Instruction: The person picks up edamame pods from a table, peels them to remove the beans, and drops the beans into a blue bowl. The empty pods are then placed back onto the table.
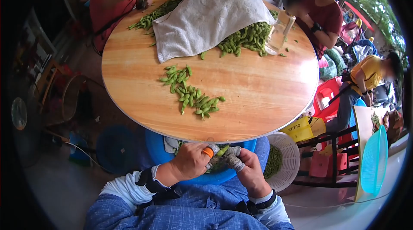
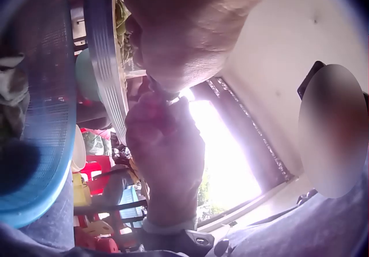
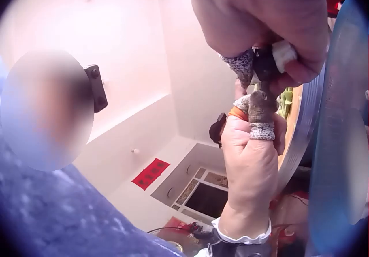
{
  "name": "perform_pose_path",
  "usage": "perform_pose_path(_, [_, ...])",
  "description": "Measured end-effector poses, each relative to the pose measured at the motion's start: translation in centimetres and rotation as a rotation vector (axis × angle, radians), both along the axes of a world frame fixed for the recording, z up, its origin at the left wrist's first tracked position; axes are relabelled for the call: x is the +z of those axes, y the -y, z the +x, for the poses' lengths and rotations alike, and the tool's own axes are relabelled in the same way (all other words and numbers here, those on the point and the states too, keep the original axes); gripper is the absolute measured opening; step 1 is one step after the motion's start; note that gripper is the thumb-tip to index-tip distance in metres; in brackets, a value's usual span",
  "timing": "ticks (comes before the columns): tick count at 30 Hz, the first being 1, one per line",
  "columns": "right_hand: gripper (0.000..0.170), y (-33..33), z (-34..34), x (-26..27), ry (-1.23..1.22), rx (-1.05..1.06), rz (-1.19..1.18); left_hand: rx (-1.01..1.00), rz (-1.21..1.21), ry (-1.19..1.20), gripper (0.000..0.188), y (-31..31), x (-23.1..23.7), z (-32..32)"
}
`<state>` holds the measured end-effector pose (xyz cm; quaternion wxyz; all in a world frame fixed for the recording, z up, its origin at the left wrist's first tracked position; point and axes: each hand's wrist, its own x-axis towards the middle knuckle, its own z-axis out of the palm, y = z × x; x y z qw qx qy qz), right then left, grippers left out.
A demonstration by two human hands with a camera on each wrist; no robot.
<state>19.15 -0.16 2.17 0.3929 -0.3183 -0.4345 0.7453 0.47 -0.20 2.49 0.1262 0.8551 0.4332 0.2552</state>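
A green edamame pod (image 1: 222,150) sits between my two hands, close to the table's near edge. My left hand (image 1: 187,163) pinches it from the left; an orange band circles one finger. From the right, my right hand (image 1: 253,173) holds the pod's other end with curled fingers. Grey knitted finger covers (image 1: 233,161) wrap fingertips of both hands. In the right wrist view, a black and white wrapping (image 3: 274,61) shows among the right hand's fingers. Below the hands, a blue basin (image 1: 157,150) rests at my lap, partly hidden by them.
The round wooden table (image 1: 258,88) carries a small heap of pods (image 1: 189,94) and a bigger pile (image 1: 247,38) under a grey cloth (image 1: 211,10). A clear bottle (image 1: 279,32) lies beside it. A white basket (image 1: 290,154) stands at right; several people are around.
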Motion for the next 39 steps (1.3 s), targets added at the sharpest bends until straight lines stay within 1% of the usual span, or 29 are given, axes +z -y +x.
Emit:
perform_pose_path(1, [0.022, 0.0, -0.2, 0.1, -0.009, -0.001, -0.005, -0.009, 0.033, -0.024, 0.031, 0.0, -0.1, 0.0])
perform_pose_path(4, [0.021, 0.0, -0.8, -0.2, 0.006, -0.07, -0.046, -0.016, 0.169, 0.0, 0.016, 0.0, 0.1, 0.2])
perform_pose_path(10, [0.02, -0.1, -0.5, 0.1, -0.024, -0.054, -0.063, -0.023, 0.155, -0.019, 0.013, -0.2, 0.4, 0.3])
perform_pose_path(13, [0.021, -0.1, -0.5, 0.3, 0.005, -0.049, -0.065, -0.021, 0.09, -0.063, 0.022, 0.0, 0.1, 0.3])
perform_pose_path(16, [0.021, -0.3, -0.4, -0.4, -0.035, -0.015, -0.062, -0.024, 0.133, -0.059, 0.021, 0.1, -0.6, 0.3])
perform_pose_path(19, [0.02, -0.3, -0.6, -1.1, -0.025, -0.014, -0.088, -0.055, 0.224, -0.042, 0.008, 0.1, -0.8, 0.2])
perform_pose_path(22, [0.021, -0.3, -0.5, -1.5, -0.031, 0.001, -0.113, -0.066, 0.219, -0.027, 0.008, 0.2, -1.5, 0.1])
perform_pose_path(25, [0.021, 0.0, -0.7, -2.2, -0.107, 0.001, -0.111, -0.072, 0.074, 0.047, 0.01, 0.3, -2.2, -0.2])
perform_pose_path(28, [0.021, 0.0, -1.0, -1.9, -0.154, -0.045, -0.066, -0.019, -0.132, 0.552, 0.013, 0.0, -2.3, 1.3])
perform_pose_path(31, [0.02, 0.2, -1.3, -2.0, -0.124, -0.074, 0.032, 0.049, -0.605, 0.823, 0.017, 0.2, -1.7, 1.2])
perform_pose_path(34, [0.018, 0.1, -1.1, -2.2, -0.01, -0.074, 0.153, 0.122, -0.822, 0.772, 0.014, 0.4, -1.6, 0.9])
perform_pose_path(35, [0.017, 0.1, -1.1, -2.3, 0.038, -0.072, 0.19, 0.134, -0.771, 0.752, 0.014, 0.5, -1.7, 0.8])
perform_pose_path(37, [0.015, 0.3, -1.1, -3.2, 0.101, -0.04, 0.185, 0.155, -0.669, 0.708, 0.012, 0.8, -1.8, 0.7])
perform_pose_path(39, [0.012, 0.4, -1.8, -3.4, 0.147, -0.053, 0.203, 0.149, -0.758, 0.73, 0.012, 1.0, -2.8, 0.3])
